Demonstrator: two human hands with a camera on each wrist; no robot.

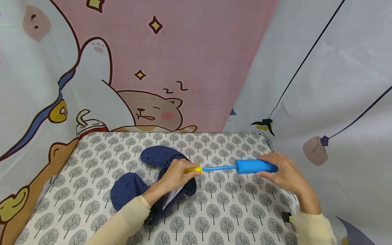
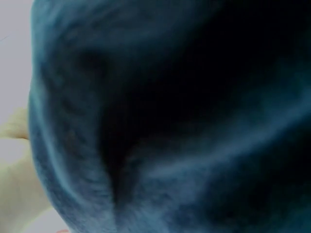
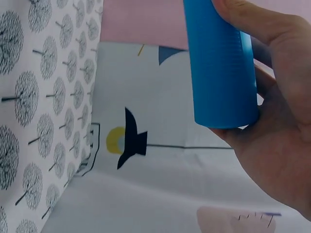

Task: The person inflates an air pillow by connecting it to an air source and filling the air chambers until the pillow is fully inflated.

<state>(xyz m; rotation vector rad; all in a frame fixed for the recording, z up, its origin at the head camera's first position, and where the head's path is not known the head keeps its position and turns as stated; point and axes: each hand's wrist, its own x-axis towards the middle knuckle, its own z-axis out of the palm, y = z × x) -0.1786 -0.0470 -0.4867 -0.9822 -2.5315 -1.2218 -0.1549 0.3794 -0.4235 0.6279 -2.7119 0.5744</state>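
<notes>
My right hand [image 1: 286, 173] grips the smooth blue barrel of a hand air pump [image 1: 254, 166], held level above the table. A thin blue rod [image 1: 218, 168] runs out of the barrel to a yellow end piece [image 1: 193, 169], which my left hand [image 1: 176, 175] pinches between thumb and fingers. Beneath the left hand and forearm lies a navy fabric piece [image 1: 127, 190], curved and puffy like a neck pillow, partly hidden by them. Its cloth [image 2: 73, 145] fills most of the left wrist view, dark and blurred. The right wrist view shows the barrel [image 3: 221, 73] against my right hand [image 3: 286, 107].
A cloth printed with grey trees [image 1: 211, 217] covers the table. Hanging printed fabric [image 1: 196, 51] walls in the back and both sides. Near my right sleeve sits a small black object [image 1: 286, 217].
</notes>
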